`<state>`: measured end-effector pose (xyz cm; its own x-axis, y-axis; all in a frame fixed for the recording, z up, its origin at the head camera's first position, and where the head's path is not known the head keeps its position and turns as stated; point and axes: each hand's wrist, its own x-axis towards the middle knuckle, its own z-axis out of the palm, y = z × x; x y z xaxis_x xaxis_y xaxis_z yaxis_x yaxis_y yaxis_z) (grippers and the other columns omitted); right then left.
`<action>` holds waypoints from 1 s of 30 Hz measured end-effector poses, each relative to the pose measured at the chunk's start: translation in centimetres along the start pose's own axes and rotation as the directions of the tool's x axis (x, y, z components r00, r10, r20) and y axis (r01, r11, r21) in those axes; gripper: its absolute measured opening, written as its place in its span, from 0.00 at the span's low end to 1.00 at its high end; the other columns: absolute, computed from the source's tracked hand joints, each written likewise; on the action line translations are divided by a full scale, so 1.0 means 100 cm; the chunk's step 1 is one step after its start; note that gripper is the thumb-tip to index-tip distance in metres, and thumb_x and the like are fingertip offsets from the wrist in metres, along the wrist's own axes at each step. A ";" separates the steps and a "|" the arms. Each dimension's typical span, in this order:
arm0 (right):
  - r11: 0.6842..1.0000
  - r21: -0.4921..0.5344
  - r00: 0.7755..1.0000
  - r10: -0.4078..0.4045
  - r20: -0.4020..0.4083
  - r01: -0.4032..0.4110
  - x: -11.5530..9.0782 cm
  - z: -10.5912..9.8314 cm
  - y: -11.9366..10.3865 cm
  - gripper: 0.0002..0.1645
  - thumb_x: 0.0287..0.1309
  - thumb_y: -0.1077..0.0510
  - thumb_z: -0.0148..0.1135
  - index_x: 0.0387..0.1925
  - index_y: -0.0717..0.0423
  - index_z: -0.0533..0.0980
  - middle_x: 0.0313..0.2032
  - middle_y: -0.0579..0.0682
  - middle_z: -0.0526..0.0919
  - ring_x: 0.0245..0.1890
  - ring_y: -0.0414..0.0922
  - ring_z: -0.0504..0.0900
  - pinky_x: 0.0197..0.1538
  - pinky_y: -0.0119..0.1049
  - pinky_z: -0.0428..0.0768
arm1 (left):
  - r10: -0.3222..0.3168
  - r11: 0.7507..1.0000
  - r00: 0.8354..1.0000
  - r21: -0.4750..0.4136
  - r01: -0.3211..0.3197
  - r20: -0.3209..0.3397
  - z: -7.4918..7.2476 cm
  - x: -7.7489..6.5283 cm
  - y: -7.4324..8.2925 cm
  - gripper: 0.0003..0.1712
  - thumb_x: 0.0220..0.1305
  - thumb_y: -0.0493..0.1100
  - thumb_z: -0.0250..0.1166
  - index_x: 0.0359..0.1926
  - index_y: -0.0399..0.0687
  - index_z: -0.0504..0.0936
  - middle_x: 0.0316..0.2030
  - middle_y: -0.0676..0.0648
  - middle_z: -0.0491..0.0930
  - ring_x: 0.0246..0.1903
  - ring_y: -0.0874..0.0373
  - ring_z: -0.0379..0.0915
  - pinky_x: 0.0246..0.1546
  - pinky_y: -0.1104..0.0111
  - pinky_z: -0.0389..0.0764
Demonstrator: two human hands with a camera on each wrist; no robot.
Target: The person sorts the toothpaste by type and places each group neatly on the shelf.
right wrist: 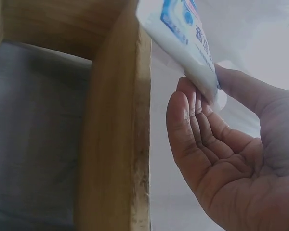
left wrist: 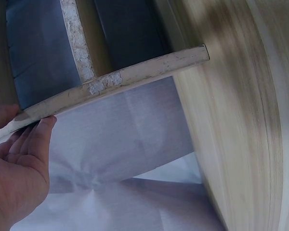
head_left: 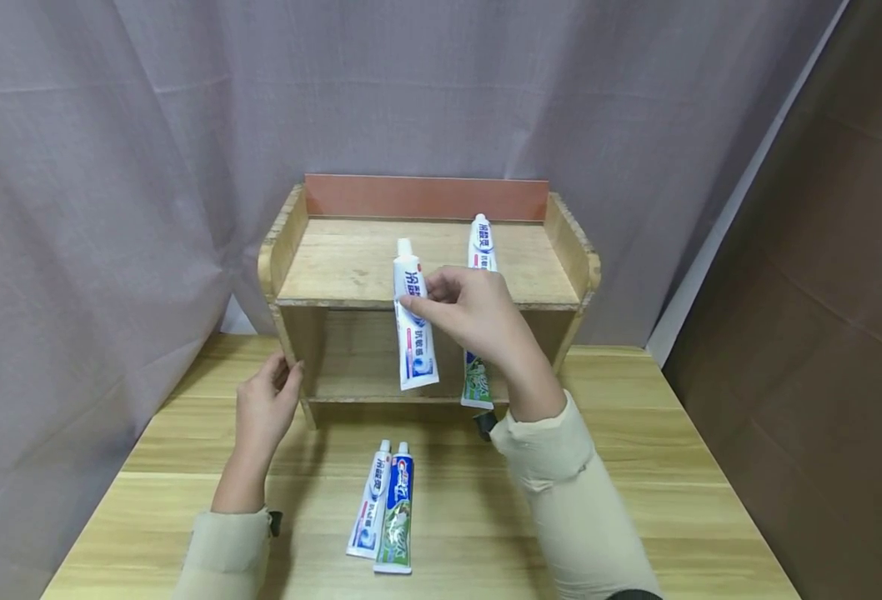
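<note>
My right hand (head_left: pixel 471 308) pinches a white toothpaste tube (head_left: pixel 416 350) with blue lettering, cap up, in front of a small two-tier wooden shelf (head_left: pixel 366 275). In the right wrist view, the thumb and fingertips grip the tube (right wrist: pixel 197 53) close to a board's front edge. My left hand (head_left: pixel 268 400) holds the shelf's left side panel. The left wrist view shows its thumb and fingers on either side of the panel edge (left wrist: pixel 135 72). A second white tube (head_left: pixel 481 242) lies on the upper tier at the right, partly hidden by my right hand.
A green toothpaste tube (head_left: pixel 477 383) is on the lower tier at the right, mostly behind my right wrist. In front of the shelf, a white tube (head_left: pixel 369 508) and a blue-green tube (head_left: pixel 396 517) lie side by side on the wooden table (head_left: pixel 636 467). Grey curtain (head_left: pixel 426 83) hangs behind.
</note>
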<state>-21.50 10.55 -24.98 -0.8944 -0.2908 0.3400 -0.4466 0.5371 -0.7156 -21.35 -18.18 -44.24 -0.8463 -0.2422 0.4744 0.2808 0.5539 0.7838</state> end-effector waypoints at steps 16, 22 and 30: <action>0.995 -0.017 0.995 0.103 0.008 -0.103 0.046 -0.011 -0.011 0.18 0.61 0.49 0.71 0.41 0.60 0.83 0.32 0.50 0.87 0.31 0.47 0.86 0.33 0.37 0.88 | -0.010 1.000 1.000 -0.022 0.010 0.013 0.000 0.001 -0.001 0.16 0.71 0.40 0.63 0.56 0.38 0.81 0.51 0.34 0.83 0.50 0.41 0.83 0.49 0.61 0.85; 0.990 0.048 0.991 0.131 0.025 -0.132 0.060 -0.008 -0.003 0.17 0.62 0.53 0.71 0.40 0.65 0.83 0.33 0.55 0.87 0.27 0.47 0.88 0.31 0.38 0.90 | -0.008 1.000 1.000 -0.016 0.009 0.020 0.000 -0.001 0.000 0.16 0.72 0.41 0.63 0.56 0.39 0.81 0.50 0.34 0.83 0.49 0.42 0.83 0.49 0.60 0.86; 0.972 -0.027 0.968 0.236 0.080 -0.235 0.084 -0.009 0.003 0.18 0.61 0.48 0.72 0.37 0.61 0.84 0.30 0.53 0.87 0.24 0.46 0.87 0.27 0.34 0.88 | -0.013 1.000 1.000 -0.011 0.013 0.019 -0.001 0.001 0.000 0.17 0.72 0.41 0.63 0.56 0.38 0.81 0.50 0.34 0.83 0.49 0.42 0.83 0.48 0.60 0.86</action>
<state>-29.14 8.98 -21.85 -0.9695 -0.2186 0.1112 -0.2249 0.6118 -0.7584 -21.38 -18.25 -44.22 -0.8584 -0.2337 0.4567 0.2748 0.5423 0.7940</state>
